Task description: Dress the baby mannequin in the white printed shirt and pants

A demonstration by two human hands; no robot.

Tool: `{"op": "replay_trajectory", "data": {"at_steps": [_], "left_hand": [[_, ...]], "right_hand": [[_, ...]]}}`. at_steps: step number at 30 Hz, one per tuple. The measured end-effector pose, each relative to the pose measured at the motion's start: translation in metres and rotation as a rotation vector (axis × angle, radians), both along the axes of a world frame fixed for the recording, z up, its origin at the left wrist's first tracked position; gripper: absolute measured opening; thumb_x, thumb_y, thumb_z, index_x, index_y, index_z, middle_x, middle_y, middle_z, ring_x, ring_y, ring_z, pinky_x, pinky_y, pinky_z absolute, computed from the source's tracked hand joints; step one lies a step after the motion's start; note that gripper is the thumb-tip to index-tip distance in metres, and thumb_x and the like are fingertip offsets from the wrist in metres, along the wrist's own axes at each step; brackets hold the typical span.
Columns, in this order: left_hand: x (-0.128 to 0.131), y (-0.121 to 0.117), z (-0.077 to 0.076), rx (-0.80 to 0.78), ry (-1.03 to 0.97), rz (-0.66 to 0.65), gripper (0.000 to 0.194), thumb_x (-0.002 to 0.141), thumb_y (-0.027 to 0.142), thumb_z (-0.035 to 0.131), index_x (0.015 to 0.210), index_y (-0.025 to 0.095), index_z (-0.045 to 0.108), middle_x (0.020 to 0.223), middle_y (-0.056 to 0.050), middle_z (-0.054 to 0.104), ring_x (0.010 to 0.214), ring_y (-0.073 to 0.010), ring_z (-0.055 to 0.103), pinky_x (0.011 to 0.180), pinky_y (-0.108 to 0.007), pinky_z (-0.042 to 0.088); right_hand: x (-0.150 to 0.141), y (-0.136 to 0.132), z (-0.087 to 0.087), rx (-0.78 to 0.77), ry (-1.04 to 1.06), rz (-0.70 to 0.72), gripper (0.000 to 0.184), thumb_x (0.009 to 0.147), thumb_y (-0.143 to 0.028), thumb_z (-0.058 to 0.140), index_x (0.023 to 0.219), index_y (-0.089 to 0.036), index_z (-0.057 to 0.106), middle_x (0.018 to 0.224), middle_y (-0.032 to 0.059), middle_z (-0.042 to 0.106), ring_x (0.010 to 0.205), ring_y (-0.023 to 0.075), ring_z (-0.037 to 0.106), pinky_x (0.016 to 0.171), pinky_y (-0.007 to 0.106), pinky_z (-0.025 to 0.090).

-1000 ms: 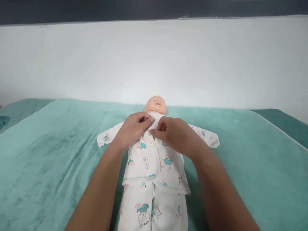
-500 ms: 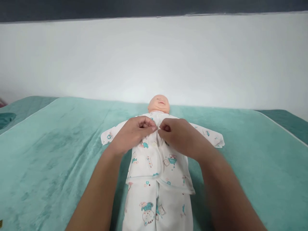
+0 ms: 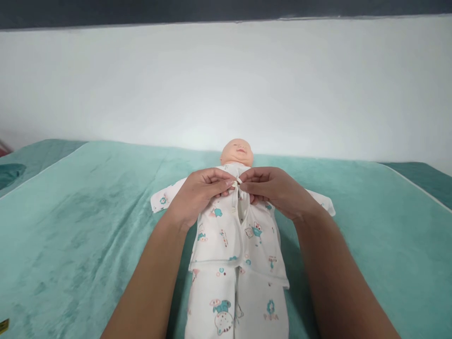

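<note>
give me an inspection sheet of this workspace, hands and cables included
surface: teal plush blanket, creased at left
job's things: peach-headed baby doll, face up, in white printed cloth jacket, front partly gaping, and white printed cloth trousers
clutter: small yellow-and-black item, cut off at lower left, unidentifiable
hands: left hand and right hand pinch the jacket's front edges at the chest
cables: nothing seen
surroundings: white wall, dark band above

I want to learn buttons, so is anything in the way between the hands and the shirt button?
Nothing visible is. The left hand is right at the button, and the right hand is close beside it, at the shirt front.
</note>
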State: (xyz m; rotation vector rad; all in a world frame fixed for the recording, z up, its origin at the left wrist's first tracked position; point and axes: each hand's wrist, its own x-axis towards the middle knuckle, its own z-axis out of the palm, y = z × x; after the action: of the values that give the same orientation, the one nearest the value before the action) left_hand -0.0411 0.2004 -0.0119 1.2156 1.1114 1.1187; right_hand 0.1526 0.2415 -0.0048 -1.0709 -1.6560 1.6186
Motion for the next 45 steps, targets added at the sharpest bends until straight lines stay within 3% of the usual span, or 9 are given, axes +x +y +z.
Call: {"op": "replay_trajectory", "data": {"at_steps": [8, 15, 20, 28, 34, 38, 45], "left_hand": [[0.008, -0.001, 0.000, -0.003, 0.023, 0.023, 0.020, 0.075, 0.033, 0.074, 0.076, 0.018, 0.061, 0.062, 0.004, 0.052, 0.054, -0.0062, 0.042, 0.046, -0.019, 0.028], [0.010, -0.004, 0.005, -0.048, 0.158, 0.063, 0.026, 0.074, 0.043, 0.072, 0.085, 0.022, 0.062, 0.063, 0.004, 0.055, 0.045, -0.0058, 0.038, 0.038, -0.019, 0.025], [0.010, -0.005, 0.008, -0.063, 0.224, 0.063, 0.027, 0.073, 0.039, 0.070, 0.093, 0.024, 0.063, 0.070, 0.004, 0.059, 0.047, -0.0064, 0.039, 0.038, -0.019, 0.028], [0.006, -0.003, 0.006, -0.044, 0.055, 0.015, 0.025, 0.066, 0.016, 0.063, 0.090, 0.022, 0.060, 0.067, 0.005, 0.053, 0.055, -0.0081, 0.044, 0.048, -0.021, 0.032], [0.007, -0.001, 0.005, -0.033, 0.075, 0.032, 0.020, 0.069, 0.018, 0.062, 0.088, 0.021, 0.059, 0.066, 0.004, 0.051, 0.057, -0.0085, 0.045, 0.049, -0.021, 0.034], [0.011, -0.003, 0.004, -0.026, 0.186, 0.065, 0.019, 0.073, 0.023, 0.059, 0.093, 0.023, 0.060, 0.068, 0.004, 0.049, 0.052, -0.0080, 0.040, 0.040, -0.020, 0.029], [0.010, -0.001, 0.004, -0.013, 0.309, 0.143, 0.018, 0.075, 0.026, 0.060, 0.093, 0.023, 0.060, 0.071, 0.003, 0.054, 0.051, -0.0083, 0.044, 0.041, -0.020, 0.033]], "right_hand": [[-0.001, 0.001, 0.001, 0.006, -0.003, 0.012, 0.029, 0.071, -0.036, 0.077, 0.092, -0.017, 0.071, 0.067, -0.0007, 0.063, 0.056, 0.0089, 0.055, 0.051, 0.022, 0.041], [-0.004, -0.003, 0.003, 0.057, -0.056, 0.041, 0.020, 0.072, -0.030, 0.075, 0.089, -0.020, 0.071, 0.071, 0.0002, 0.064, 0.060, 0.0105, 0.057, 0.058, 0.026, 0.048], [-0.003, -0.005, 0.004, 0.119, -0.108, 0.090, 0.020, 0.072, -0.027, 0.073, 0.092, -0.022, 0.070, 0.076, -0.0003, 0.063, 0.065, 0.0111, 0.056, 0.059, 0.026, 0.046], [-0.001, -0.004, 0.003, 0.067, 0.016, 0.126, 0.022, 0.081, -0.031, 0.064, 0.100, -0.020, 0.062, 0.073, -0.0002, 0.065, 0.061, 0.0109, 0.057, 0.057, 0.024, 0.045], [-0.002, -0.001, -0.001, 0.065, 0.026, 0.094, 0.020, 0.079, -0.029, 0.062, 0.096, -0.019, 0.060, 0.065, -0.0017, 0.062, 0.052, 0.0091, 0.052, 0.046, 0.021, 0.034], [-0.003, -0.001, -0.001, 0.051, 0.028, 0.089, 0.012, 0.078, -0.027, 0.061, 0.088, -0.019, 0.059, 0.064, -0.0015, 0.062, 0.050, 0.0089, 0.051, 0.044, 0.021, 0.033], [-0.004, -0.003, 0.002, 0.060, -0.009, 0.055, 0.009, 0.080, -0.028, 0.061, 0.083, -0.020, 0.057, 0.063, -0.0022, 0.061, 0.048, 0.0088, 0.050, 0.043, 0.022, 0.033]]}}
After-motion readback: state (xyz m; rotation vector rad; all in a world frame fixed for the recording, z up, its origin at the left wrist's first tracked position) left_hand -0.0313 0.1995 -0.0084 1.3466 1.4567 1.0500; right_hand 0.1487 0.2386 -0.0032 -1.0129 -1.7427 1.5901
